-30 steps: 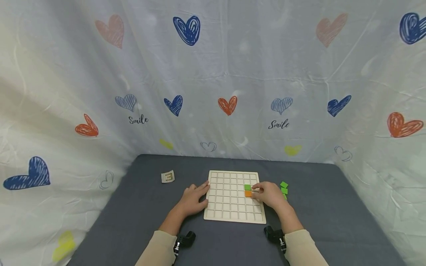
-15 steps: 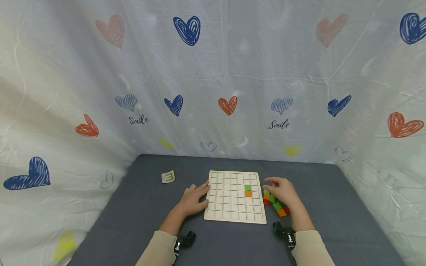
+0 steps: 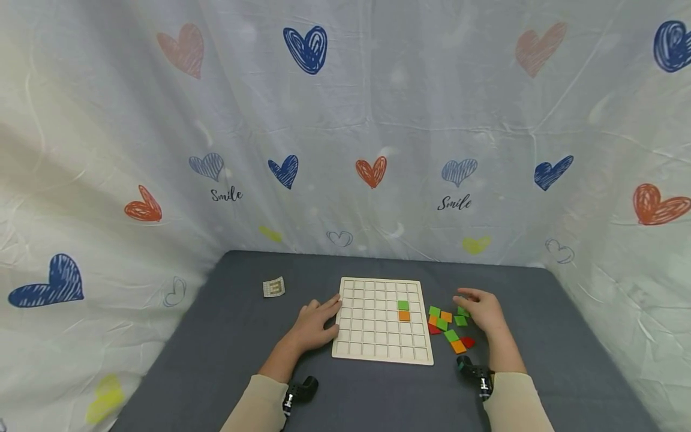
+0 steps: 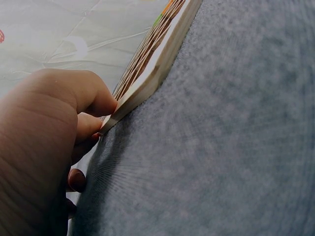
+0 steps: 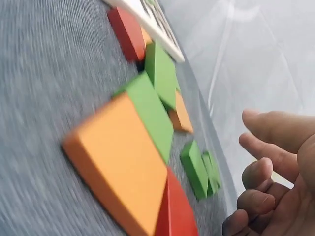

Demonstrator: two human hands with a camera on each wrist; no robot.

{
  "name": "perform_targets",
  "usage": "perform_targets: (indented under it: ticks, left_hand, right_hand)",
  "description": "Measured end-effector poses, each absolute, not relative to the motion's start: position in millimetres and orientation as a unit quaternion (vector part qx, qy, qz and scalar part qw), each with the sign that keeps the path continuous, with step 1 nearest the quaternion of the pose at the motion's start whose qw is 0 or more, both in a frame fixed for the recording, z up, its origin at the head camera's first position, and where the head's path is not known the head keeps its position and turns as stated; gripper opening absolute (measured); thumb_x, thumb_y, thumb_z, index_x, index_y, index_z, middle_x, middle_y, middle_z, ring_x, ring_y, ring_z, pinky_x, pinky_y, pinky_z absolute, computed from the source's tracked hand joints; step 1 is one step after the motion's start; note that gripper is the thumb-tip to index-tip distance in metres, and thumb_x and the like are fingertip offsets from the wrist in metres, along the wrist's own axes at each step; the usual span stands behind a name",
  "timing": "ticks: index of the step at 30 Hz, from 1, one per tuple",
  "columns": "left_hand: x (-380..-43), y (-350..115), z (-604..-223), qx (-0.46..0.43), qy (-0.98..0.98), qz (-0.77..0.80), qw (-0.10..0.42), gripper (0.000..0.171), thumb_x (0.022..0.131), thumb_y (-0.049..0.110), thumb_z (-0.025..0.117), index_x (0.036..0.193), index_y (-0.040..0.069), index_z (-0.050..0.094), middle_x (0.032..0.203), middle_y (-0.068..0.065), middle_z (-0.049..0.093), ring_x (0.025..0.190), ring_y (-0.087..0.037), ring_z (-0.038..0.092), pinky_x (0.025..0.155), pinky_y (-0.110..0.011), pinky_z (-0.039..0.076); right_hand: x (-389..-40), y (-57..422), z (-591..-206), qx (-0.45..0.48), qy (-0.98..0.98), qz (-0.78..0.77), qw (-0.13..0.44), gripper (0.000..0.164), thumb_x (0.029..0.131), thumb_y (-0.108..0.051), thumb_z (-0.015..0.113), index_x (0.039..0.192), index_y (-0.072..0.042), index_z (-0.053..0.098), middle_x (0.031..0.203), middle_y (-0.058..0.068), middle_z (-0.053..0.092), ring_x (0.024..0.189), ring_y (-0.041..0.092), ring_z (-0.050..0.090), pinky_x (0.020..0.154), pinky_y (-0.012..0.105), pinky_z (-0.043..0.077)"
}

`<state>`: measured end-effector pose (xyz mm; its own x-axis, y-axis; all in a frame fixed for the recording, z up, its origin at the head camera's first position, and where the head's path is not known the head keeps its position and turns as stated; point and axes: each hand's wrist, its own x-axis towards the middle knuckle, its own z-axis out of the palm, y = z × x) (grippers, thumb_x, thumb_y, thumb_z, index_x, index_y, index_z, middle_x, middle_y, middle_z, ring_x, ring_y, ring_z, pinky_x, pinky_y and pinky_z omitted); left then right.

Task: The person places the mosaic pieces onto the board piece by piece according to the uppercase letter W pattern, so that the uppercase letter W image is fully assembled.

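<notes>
A pale wooden grid board [image 3: 372, 348] lies on the dark cloth, with one green tile [image 3: 403, 305] and one orange tile [image 3: 404, 315] in neighbouring cells of the same column. My left hand [image 3: 313, 324] rests against the board's left edge, fingers extended and thumb spread apart. To the right of the board, my right hand [image 3: 486, 309] hovers by two green tiles [image 3: 460, 321], partly covering one. In the right wrist view its loosely bent fingers [image 5: 275, 130] hold nothing. Closer to that camera are a loose orange tile [image 5: 118, 157] and a red piece [image 5: 177, 209].
More loose green, orange and red pieces [image 3: 442, 324] cluster beside the board's right edge. A small pale printed square [image 3: 273, 287] lies at the back left of the dark cloth [image 3: 378, 396]. A white curtain with hearts [image 3: 399, 120] hangs behind and at both sides.
My right hand has left the board's tiles and moved right over the loose pieces, uncovering the cluster beside the board. The left hand has stayed at the board's edge.
</notes>
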<state>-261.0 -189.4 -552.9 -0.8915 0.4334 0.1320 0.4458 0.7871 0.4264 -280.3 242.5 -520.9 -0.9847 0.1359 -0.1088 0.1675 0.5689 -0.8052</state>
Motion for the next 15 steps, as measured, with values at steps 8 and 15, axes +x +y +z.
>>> perform_targets:
  ticks: [8, 15]
  left_hand:
    - [-261.6, -189.3, -553.6, -0.233, -0.946, -0.225, 0.018, 0.06, 0.098, 0.031, 0.054, 0.155, 0.014, 0.048, 0.163, 0.001, 0.038, 0.08, -0.014, 0.032, 0.079, -0.038, 0.026]
    - [-261.9, -189.3, -553.1, -0.232, -0.946, -0.226, 0.012, 0.059, 0.099, 0.031, 0.053, 0.156, 0.015, 0.048, 0.163, 0.001, 0.037, 0.082, -0.014, 0.032, 0.08, -0.039, 0.026]
  right_hand:
    - [-281.8, 254.3, -524.5, 0.105, 0.895, -0.434, 0.02, 0.05, 0.101, -0.027, 0.064, 0.139, 0.006, 0.06, 0.142, 0.035, 0.049, 0.124, 0.051, 0.049, 0.098, 0.061, 0.042]
    - [-286.8, 256.0, -528.8, 0.119, 0.906, -0.405, 0.014, 0.045, 0.099, -0.023, 0.065, 0.131, 0.009, 0.064, 0.133, 0.035, 0.056, 0.117, 0.049, 0.054, 0.095, 0.059, 0.045]
